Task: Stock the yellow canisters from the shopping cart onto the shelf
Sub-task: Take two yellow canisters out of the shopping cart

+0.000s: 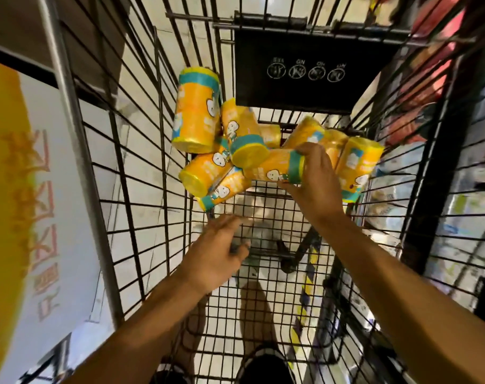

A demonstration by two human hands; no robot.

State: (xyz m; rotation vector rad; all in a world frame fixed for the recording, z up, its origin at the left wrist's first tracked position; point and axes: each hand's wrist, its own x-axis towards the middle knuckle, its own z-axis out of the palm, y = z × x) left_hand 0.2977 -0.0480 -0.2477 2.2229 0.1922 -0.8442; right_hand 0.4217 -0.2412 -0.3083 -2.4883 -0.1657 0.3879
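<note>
My right hand (317, 181) grips one yellow canister (274, 169) in the heap at the shopping cart's (141, 173) far end; my left hand (219, 256) hangs open. Lifting it may topple the canisters leaning on it.

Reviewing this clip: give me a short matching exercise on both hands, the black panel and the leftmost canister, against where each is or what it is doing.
Things:
1. left hand
2. right hand
3. black panel
4. leftmost canister

States:
A. leans against the cart's left wall
B. hangs at the cart's far end
C. grips a canister's teal-banded end
D. reaches in, holds nothing

Pairs: 1-D, 2-C, 3-B, 4-A
</note>
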